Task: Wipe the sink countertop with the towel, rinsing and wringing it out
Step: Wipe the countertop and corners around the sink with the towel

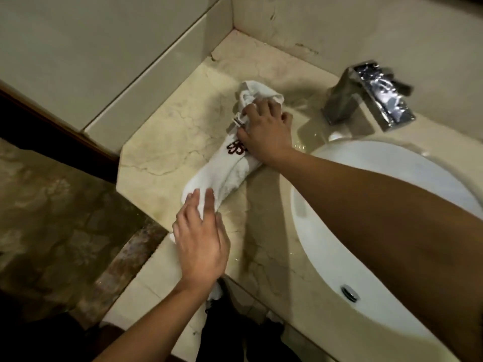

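A white towel point(222, 168) lies stretched in a long roll on the beige marble countertop point(167, 142), to the left of the sink point(326, 257), running from the near left edge toward the far corner by the wall. It carries a dark red mark partway along its length.

The right hand point(264, 126) reaches across the basin and presses on the towel's far, bunched end, fingers curled onto the cloth. The left hand point(201, 239) lies over the near end with fingers straight and spread, fingertips touching the cloth.

The white basin holds only a metal drain point(349, 293) at its near side; whether any water stands in it cannot be told. A chrome faucet point(366, 100) stands on the counter at the far side of the basin, and the stone around its base looks wet.
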A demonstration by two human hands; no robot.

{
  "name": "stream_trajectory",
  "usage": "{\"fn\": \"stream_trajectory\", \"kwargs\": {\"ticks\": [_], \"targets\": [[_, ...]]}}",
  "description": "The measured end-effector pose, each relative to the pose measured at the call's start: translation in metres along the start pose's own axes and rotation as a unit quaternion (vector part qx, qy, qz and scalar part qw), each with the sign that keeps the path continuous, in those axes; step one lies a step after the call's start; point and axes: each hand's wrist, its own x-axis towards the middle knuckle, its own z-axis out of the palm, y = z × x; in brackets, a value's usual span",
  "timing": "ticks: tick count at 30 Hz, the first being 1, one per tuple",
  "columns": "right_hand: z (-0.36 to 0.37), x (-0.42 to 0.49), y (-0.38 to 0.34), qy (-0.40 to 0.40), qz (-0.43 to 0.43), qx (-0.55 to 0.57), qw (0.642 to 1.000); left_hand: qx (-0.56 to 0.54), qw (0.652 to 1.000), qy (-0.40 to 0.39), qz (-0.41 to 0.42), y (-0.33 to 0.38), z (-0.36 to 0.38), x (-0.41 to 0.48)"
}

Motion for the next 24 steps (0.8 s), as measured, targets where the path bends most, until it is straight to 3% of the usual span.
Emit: {"fn": "stream_trajectory", "kwargs": {"ticks": [7, 17, 21, 24], "targets": [[-0.018, -0.019, 0.024, -0.059, -0.059, -0.015, 0.996, -0.046, 0.998, -0.029, -0.021, 0.054, 0.011, -0.046], [-0.042, -0.059, 0.063, -0.069, -0.117, -0.067, 0.988, -0.102, 0.991, -0.090, 0.009, 0.139, 0.016, -0.105], [-0.058, -0.058, 0.066, -0.074, -0.170, -0.120, 0.975, -0.195, 0.978, -0.057, 0.047, 0.131, 0.018, -0.096], [-0.061, -0.054, 0.064, -0.033, -0.166, -0.108, 0.980, -0.230, 0.972, 0.002, 0.051, 0.104, 0.004, -0.076]]}}
